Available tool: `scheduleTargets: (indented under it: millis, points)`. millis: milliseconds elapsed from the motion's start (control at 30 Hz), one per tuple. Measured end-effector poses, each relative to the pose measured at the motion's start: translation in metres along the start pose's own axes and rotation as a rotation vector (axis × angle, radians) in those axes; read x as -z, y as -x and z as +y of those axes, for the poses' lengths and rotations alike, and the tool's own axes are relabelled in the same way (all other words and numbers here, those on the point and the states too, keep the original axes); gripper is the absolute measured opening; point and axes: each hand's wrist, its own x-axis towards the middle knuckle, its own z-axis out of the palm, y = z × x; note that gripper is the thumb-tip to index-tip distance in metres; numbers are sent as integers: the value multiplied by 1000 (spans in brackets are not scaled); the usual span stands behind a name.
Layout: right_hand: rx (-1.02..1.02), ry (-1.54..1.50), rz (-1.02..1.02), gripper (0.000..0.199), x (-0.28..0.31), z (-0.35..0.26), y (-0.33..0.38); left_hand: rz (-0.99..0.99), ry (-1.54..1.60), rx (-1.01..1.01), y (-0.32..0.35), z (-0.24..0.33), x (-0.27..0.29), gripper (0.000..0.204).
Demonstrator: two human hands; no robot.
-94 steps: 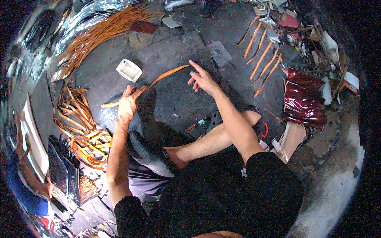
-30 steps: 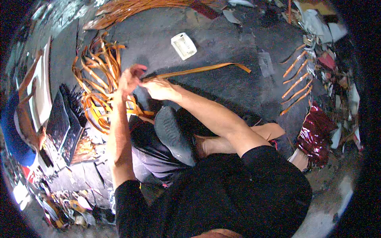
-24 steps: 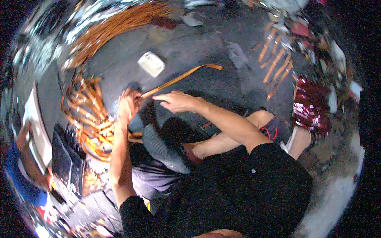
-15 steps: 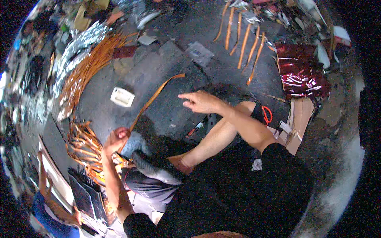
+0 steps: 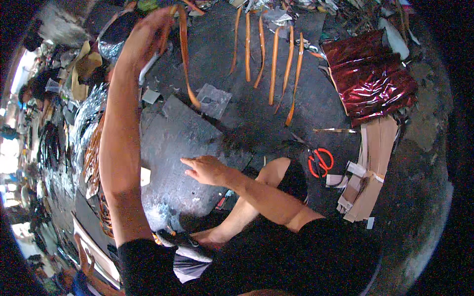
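My left arm is stretched far forward, and my left hand (image 5: 157,29) is at the far left, its fingers closed on one end of a glossy orange-brown strip (image 5: 184,61). The strip hangs down from the fingers, its other end beside a clear plastic bag (image 5: 213,101) on the dark floor. My right hand (image 5: 205,170) hovers over the floor before my bent knee, index finger and thumb apart, holding nothing. Several similar orange strips (image 5: 273,66) lie side by side at the far middle. Some of my left fingers are blurred.
A shiny dark red foil sheet (image 5: 370,79) lies at the right, above long cardboard strips (image 5: 379,148). Scissors with red handles (image 5: 323,165) rest near my knee. A white container (image 5: 145,176) is partly hidden by my left arm. Another person's hand (image 5: 86,259) shows at lower left.
My left hand has reached forward from the lower left, carrying the strip to the far side. My view has shifted; my right hand still points outward with nothing in it.
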Motion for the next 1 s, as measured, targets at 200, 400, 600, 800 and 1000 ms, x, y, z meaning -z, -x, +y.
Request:
scheduleTargets:
  millis: [200,400,600,800,1000]
  points:
    - [-73,-127,36,45,15,17,-10,-217,181,-252,-134,-32,-78,26]
    - [-8,-162,127,32,4,19,-17,-119,84,274,-167,-245,-82,31]
    - [92,-146,211,24,-27,47,-20,13,-753,306,-98,-369,-89,46]
    - [-17,-120,202,41,-18,38,-17,44,-807,329,-4,-268,-38,50]
    - [-51,-166,-11,44,-23,37,-14,188,-301,278,205,-184,91,19]
